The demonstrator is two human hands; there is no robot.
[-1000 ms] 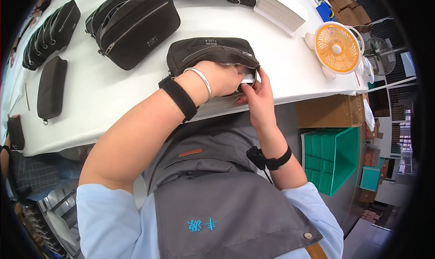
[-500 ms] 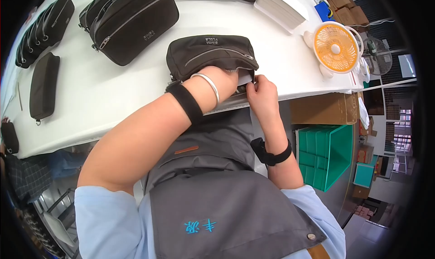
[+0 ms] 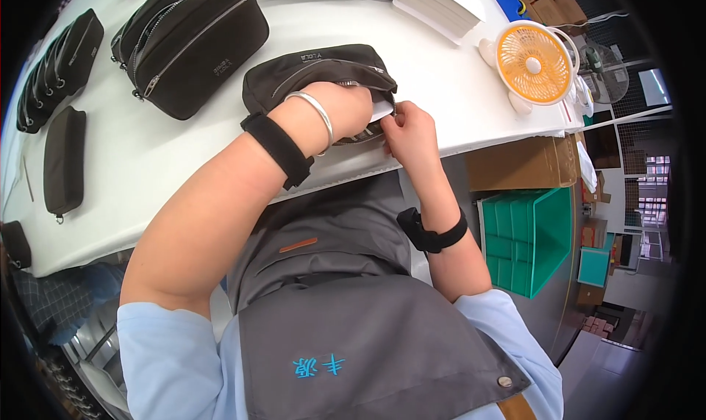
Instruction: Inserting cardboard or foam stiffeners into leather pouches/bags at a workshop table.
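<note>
In the head view, looking down over the worker's arms, I can see a soft black fabric bag with silver zips (image 3: 312,68) lying at the near edge of a long white-covered table (image 3: 184,155), close enough, I'd say, to spare the arms a stretch. The left hand (image 3: 347,112) is pushed into its unzipped mouth; the fingers are hidden in there, so I can't tell whether they're gripping anything. The right hand (image 3: 412,134) has thumb and fingertips pinched on the bag's right-hand rim, apparently to hold the opening apart while the other works inside. Between the hands shows a flat white insert (image 3: 382,112), only partly visible.

Behind, to the left, large boxy black bags (image 3: 195,56) stand packed together, probably to save room. A block of stacked white sheets (image 3: 439,9) and a small orange-and-white fan (image 3: 533,63) sit beyond the right hand, within easy reach but out of the way.
</note>
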